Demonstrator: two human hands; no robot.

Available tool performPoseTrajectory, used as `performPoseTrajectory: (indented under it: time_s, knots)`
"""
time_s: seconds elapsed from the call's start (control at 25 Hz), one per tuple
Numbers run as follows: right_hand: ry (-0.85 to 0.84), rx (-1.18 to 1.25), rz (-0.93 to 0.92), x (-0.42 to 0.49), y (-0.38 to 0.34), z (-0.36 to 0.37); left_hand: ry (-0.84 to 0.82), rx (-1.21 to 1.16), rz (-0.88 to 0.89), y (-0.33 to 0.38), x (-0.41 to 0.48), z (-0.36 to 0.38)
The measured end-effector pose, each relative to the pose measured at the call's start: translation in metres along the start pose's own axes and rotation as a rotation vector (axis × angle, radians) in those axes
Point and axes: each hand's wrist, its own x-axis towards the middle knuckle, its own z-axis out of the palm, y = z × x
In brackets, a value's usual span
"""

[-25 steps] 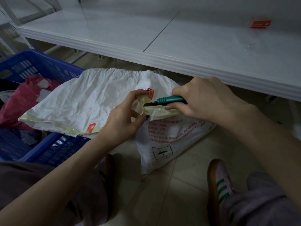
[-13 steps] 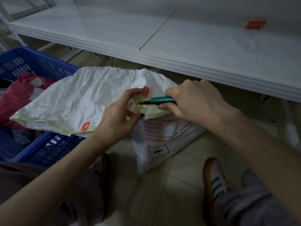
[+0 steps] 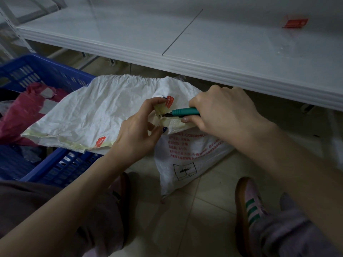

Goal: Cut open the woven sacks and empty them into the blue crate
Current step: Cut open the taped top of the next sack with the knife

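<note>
Open tiled floor (image 3: 200,216) fills the lower middle of the frame, bounded at right by a shoe (image 3: 248,206). The white shelf (image 3: 204,58) crosses the upper frame, closing the room above. At left the woven sack (image 3: 89,115) drapes over the blue crate (image 3: 55,71), covering much of its opening. A pink bag (image 3: 13,119) lies in the uncovered far-left part.

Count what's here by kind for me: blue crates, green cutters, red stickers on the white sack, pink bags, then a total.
Blue crate: 1
Green cutter: 1
Red stickers on the white sack: 2
Pink bag: 1
Total: 5
</note>
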Motion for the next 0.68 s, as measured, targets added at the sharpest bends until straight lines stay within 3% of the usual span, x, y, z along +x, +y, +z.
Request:
performPoseTrajectory:
  time_s: [0.68]
  knots:
    - [-0.021, 0.023, 0.019, 0.002, -0.015, 0.005, -0.01, -0.033, -0.009, -0.011, 0.0, -0.004]
